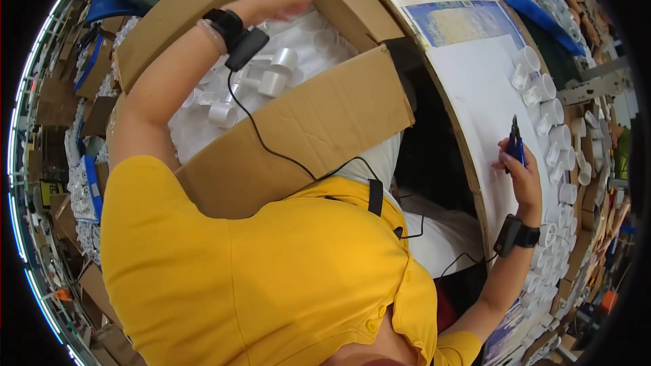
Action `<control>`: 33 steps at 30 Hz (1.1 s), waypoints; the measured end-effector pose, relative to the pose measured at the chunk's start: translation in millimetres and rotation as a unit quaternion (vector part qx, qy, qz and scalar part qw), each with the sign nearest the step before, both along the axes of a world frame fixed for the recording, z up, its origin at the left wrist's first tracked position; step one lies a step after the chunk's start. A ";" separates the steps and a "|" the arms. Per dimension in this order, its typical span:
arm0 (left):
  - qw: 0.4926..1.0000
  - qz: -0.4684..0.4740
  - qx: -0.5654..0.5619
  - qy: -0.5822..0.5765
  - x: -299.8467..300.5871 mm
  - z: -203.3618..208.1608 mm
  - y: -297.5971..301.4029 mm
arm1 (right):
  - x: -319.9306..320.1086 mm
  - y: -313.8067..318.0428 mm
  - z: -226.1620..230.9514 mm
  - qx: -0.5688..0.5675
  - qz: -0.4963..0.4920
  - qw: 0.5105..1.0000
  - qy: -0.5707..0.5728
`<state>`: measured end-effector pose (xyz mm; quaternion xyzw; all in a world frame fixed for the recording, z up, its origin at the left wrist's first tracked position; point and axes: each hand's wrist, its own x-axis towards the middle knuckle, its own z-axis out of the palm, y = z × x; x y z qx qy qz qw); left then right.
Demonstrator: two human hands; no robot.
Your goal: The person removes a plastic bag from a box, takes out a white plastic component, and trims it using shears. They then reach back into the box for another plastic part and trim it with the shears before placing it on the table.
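White plastic fittings heaped in cardboard box, my L hand reaching in over them by box's far wall, grip not visible, my R hand right of box, over white table, fingers closed round blue-handled cutters, row of white fittings just beyond.

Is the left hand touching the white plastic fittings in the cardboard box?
Cannot tell. In the head view the left hand reaches into the cardboard box above the white plastic fittings, but its fingertips are blurred and partly hidden by the flap.
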<state>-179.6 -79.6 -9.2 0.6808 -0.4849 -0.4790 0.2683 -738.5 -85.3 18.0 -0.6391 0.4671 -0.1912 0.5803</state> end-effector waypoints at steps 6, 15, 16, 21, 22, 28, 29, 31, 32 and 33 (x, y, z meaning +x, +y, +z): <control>0.898 -0.209 0.082 -0.378 -9.5 -51.9 33.2 | 0.4 -1.2 -5.7 0.000 -0.044 0.999 0.020; 0.854 -0.327 0.106 -0.391 -10.4 -50.5 15.6 | -5.0 1.0 -13.6 0.003 -0.082 0.996 -0.032; 0.871 -0.285 0.039 -0.397 -14.9 -36.6 15.3 | -6.9 1.8 -14.0 0.004 -0.088 0.995 -0.040; 0.940 -0.043 -0.186 -0.283 -18.9 49.9 24.8 | -6.6 5.5 -14.1 -0.007 -0.090 0.994 -0.057; 0.939 -0.029 -0.251 -0.232 -28.0 66.7 23.9 | -6.4 7.3 -13.2 -0.013 -0.083 0.995 -0.054; 0.906 -0.150 -0.388 0.080 -168.8 113.0 -8.8 | -5.0 22.6 -6.1 -0.102 -0.144 0.977 -0.119; 0.897 -0.190 -0.322 0.236 -197.5 109.8 -19.6 | -6.1 26.6 -3.7 -0.112 -0.170 0.972 -0.114; 0.858 -0.246 -0.236 0.385 -246.9 98.6 -38.7 | -2.4 29.0 -0.7 -0.137 -0.215 0.941 -0.224; 0.832 -0.264 -0.203 0.444 -270.8 88.6 -48.6 | 0.4 31.9 2.6 -0.145 -0.236 0.925 -0.260; 0.802 -0.281 -0.165 0.500 -292.7 80.0 -56.1 | 2.9 36.9 5.0 -0.153 -0.257 0.907 -0.296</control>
